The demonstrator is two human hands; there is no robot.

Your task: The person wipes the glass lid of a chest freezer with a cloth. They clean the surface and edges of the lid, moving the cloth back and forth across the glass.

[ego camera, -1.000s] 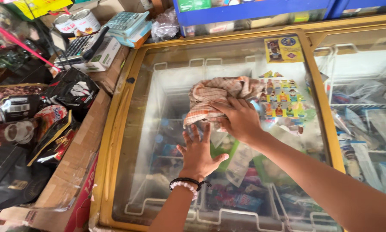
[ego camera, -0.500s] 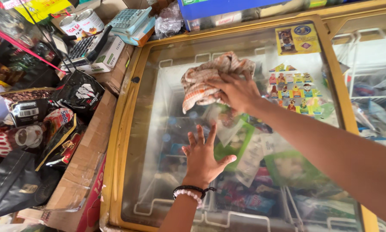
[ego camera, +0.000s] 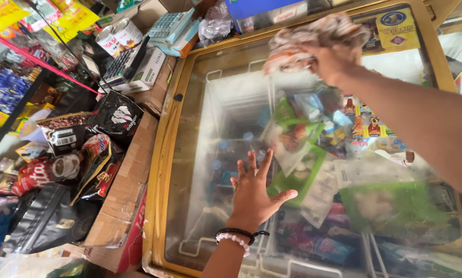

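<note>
My right hand (ego camera: 334, 59) grips a crumpled brownish cloth (ego camera: 303, 38) and presses it against the far part of the glass lid (ego camera: 205, 128) of a yellow-framed chest freezer (ego camera: 161, 154). My left hand (ego camera: 254, 193), with bead bracelets at the wrist, lies flat on the glass nearer to me, fingers spread, holding nothing. Through the glass I see wire baskets and several coloured frozen packets (ego camera: 303, 149).
Left of the freezer, a cardboard box (ego camera: 123, 195) holds dark snack and coffee packets (ego camera: 69, 164). At the back stand a calculator (ego camera: 172, 25), cans (ego camera: 118, 36) and a keypad device (ego camera: 120, 62). Stickers (ego camera: 388, 23) sit on the lid's far right corner.
My right hand has swept the cloth across the glass away from me, toward the far edge. My left hand has stayed flat on the lid, shifting slightly.
</note>
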